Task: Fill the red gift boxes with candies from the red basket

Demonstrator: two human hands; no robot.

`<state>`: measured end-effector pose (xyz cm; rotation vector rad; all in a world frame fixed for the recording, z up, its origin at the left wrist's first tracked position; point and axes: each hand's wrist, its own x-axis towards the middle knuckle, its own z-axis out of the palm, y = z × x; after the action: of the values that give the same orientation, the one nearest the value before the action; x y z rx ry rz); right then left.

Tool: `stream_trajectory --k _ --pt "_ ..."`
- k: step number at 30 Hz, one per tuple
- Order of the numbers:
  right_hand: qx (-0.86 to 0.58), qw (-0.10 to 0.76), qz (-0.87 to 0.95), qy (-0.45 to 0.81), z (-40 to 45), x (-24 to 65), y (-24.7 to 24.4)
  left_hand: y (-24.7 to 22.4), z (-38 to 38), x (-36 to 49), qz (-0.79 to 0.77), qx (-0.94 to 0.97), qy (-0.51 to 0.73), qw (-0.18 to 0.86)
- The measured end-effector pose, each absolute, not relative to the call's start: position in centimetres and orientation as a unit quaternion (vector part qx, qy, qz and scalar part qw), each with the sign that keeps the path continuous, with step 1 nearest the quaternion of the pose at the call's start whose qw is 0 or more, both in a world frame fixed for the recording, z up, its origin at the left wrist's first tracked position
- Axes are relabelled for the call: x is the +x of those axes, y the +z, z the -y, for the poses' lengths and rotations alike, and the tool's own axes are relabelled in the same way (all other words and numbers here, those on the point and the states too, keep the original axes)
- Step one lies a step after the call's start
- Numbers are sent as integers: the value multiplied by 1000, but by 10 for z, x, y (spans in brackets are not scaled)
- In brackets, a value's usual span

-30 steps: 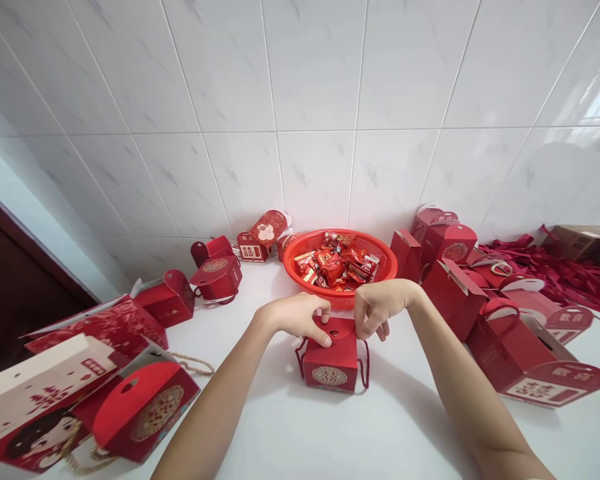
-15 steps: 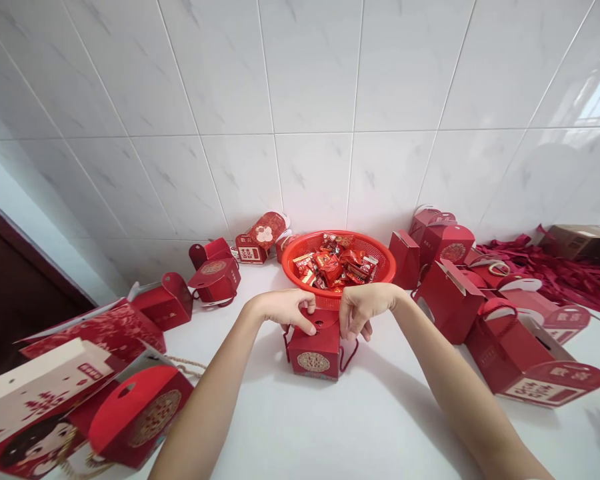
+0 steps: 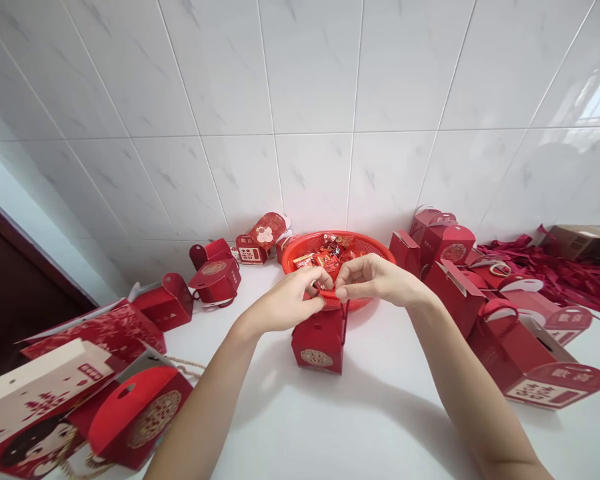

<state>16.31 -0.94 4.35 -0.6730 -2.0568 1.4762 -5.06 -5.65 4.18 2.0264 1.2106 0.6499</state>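
Observation:
A small red box (image 3: pixel 320 343) with a round gold pattern stands upright on the white table, its lid closed. Above its left side, my left hand (image 3: pixel 297 295) is closed, thumb and fingers curled toward each other. My right hand (image 3: pixel 370 281) pinches at the upper end of the box's dark red cord (image 3: pixel 345 317), which rises along the box's right side. What my left fingertips hold is hidden. Behind both hands is a red plastic basket (image 3: pixel 387 257) of red-wrapped sweets (image 3: pixel 330 257), partly covered by the fingers.
Several red gift boxes stand on the left, including a round-topped one (image 3: pixel 140 417), and more on the right (image 3: pixel 535 360). Dark red ribbons (image 3: pixel 555 270) and a cardboard box (image 3: pixel 587 240) are at the far right. A tiled wall (image 3: pixel 310 167) rises behind.
Both hands have risen from the box top to above it. The cord that hung in loops at the box's sides is now drawn upward, and the box has shifted slightly.

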Motion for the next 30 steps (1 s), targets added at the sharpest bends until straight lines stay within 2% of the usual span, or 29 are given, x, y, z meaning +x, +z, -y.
stream_trajectory --k 3,7,12,16,22,27,30 --pt "-293 278 792 458 21 158 45 46 65 -45 -380 759 336 408" --pt "-359 303 820 326 33 151 43 48 76 -36 -305 744 362 471" --pt "-370 341 822 269 40 143 39 46 80 -30 -281 740 389 471" --pt "-386 410 788 250 39 146 48 46 77 -33 -273 727 454 438" --pt "-424 534 707 188 27 181 101 45 75 -37 -249 724 546 341" --pt "-470 623 620 87 11 230 162 30 59 -28 -297 768 478 306" --pt "-539 611 580 -4 1 266 186 10 48 -11 -290 789 431 327"
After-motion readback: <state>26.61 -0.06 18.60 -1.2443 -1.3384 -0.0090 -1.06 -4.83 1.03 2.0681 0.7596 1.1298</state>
